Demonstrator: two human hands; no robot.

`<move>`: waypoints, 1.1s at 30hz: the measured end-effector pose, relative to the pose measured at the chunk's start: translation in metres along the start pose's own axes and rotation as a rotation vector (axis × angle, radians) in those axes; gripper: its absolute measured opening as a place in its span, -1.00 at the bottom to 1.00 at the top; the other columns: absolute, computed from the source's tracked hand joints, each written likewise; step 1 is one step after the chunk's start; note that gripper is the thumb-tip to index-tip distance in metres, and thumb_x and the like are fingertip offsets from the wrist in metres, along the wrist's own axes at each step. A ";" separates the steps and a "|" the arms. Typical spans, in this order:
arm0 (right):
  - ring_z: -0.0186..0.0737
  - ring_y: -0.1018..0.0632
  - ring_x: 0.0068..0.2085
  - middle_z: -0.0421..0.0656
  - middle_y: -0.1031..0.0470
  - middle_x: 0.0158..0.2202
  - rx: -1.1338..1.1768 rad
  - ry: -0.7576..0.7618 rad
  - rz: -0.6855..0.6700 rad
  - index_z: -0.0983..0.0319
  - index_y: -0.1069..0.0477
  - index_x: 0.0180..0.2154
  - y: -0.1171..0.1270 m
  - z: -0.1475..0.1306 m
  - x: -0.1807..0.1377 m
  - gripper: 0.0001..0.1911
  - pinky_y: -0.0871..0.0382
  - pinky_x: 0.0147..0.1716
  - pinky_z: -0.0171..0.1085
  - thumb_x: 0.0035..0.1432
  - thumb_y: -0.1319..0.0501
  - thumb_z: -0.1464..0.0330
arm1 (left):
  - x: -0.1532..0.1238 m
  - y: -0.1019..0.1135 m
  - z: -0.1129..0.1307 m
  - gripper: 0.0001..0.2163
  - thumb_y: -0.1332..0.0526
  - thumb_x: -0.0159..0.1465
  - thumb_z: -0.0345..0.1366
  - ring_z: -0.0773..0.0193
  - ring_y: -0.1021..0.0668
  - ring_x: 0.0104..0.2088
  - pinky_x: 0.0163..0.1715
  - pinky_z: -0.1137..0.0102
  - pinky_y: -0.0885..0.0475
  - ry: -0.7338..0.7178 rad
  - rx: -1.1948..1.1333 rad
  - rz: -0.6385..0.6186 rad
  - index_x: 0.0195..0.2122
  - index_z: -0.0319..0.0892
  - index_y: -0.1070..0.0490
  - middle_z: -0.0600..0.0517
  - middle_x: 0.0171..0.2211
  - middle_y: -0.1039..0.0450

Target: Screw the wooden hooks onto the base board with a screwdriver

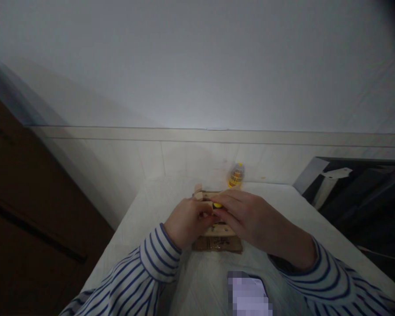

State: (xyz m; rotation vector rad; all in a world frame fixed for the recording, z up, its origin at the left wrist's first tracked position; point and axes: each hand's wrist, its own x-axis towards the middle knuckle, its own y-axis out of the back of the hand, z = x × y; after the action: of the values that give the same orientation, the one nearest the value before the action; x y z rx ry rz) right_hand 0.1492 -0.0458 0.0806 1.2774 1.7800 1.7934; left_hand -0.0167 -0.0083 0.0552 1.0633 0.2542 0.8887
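My right hand [250, 215] is closed, its thumb and fingertips pinching a small yellow-and-black handle [217, 205] that looks like the end of a screwdriver. Close against it, my left hand [191, 220] has its fingers curled together; what they hold is hidden. Under both hands lies a light wooden piece [222, 230] with small dark spots like screws or holes. Another wooden strip [207, 195] shows behind the fingers, with a pale upright bit [198, 191] at its left end. A brown cardboard piece [217, 244] with dark print lies beneath the wood.
A clear bottle with yellow contents [236, 176] stands at the back of the white-covered table [158, 197], by the wall. A phone [250, 294], its screen blurred out, lies near the front. Dark equipment with a metal bracket [335, 174] is on the right; a brown wooden surface [29, 210] is on the left.
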 end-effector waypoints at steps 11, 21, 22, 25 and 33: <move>-0.17 -0.41 -0.23 -0.07 -0.39 -0.30 -0.068 -0.035 0.035 0.31 -0.30 -0.17 -0.001 -0.005 0.001 -0.78 -0.34 -0.25 -0.14 0.18 -0.02 0.36 | 0.001 0.004 0.002 -0.87 -0.10 0.19 -0.38 0.35 -0.43 -0.43 -0.42 0.50 -0.28 -0.125 -0.091 -0.029 -0.39 -0.21 -0.44 0.07 -0.48 -0.42; -0.19 -0.42 -0.27 -0.09 -0.39 -0.31 -0.061 -0.011 0.037 0.26 -0.29 -0.21 0.002 -0.006 0.002 -0.82 -0.34 -0.29 -0.17 0.18 0.00 0.36 | 0.000 0.007 0.007 -0.86 -0.15 0.14 -0.30 0.34 -0.44 -0.47 -0.46 0.49 -0.27 -0.018 -0.025 -0.010 -0.39 -0.18 -0.48 0.07 -0.52 -0.43; -0.19 -0.43 -0.27 -0.09 -0.39 -0.31 -0.063 -0.011 0.041 0.26 -0.29 -0.21 0.002 -0.006 0.002 -0.82 -0.34 -0.29 -0.17 0.18 0.00 0.35 | 0.000 0.008 0.008 -0.86 -0.15 0.13 -0.28 0.34 -0.44 -0.48 -0.46 0.48 -0.27 0.004 -0.001 -0.002 -0.40 -0.17 -0.49 0.07 -0.53 -0.43; -0.17 -0.43 -0.23 -0.07 -0.40 -0.29 -0.064 -0.019 0.038 0.26 -0.28 -0.16 0.000 -0.006 0.002 -0.79 -0.33 -0.27 -0.15 0.18 -0.01 0.36 | 0.000 0.007 0.009 -0.82 -0.14 0.14 -0.23 0.32 -0.44 -0.50 -0.48 0.47 -0.27 0.058 0.060 0.027 -0.44 -0.18 -0.49 0.04 -0.55 -0.43; -0.18 -0.38 -0.10 -0.07 -0.38 -0.11 0.028 -0.001 0.022 0.25 -0.20 -0.01 -0.002 -0.002 0.001 -0.67 -0.28 -0.12 -0.14 0.15 -0.03 0.40 | 0.000 0.003 0.007 -0.82 -0.14 0.12 -0.27 0.32 -0.44 -0.51 -0.50 0.48 -0.28 0.093 0.091 0.030 -0.49 -0.21 -0.49 0.01 -0.54 -0.44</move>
State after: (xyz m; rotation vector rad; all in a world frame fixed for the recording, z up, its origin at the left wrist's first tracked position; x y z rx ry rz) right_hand 0.1468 -0.0463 0.0797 1.3130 1.8036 1.7848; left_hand -0.0140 -0.0123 0.0609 1.1136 0.3599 0.9627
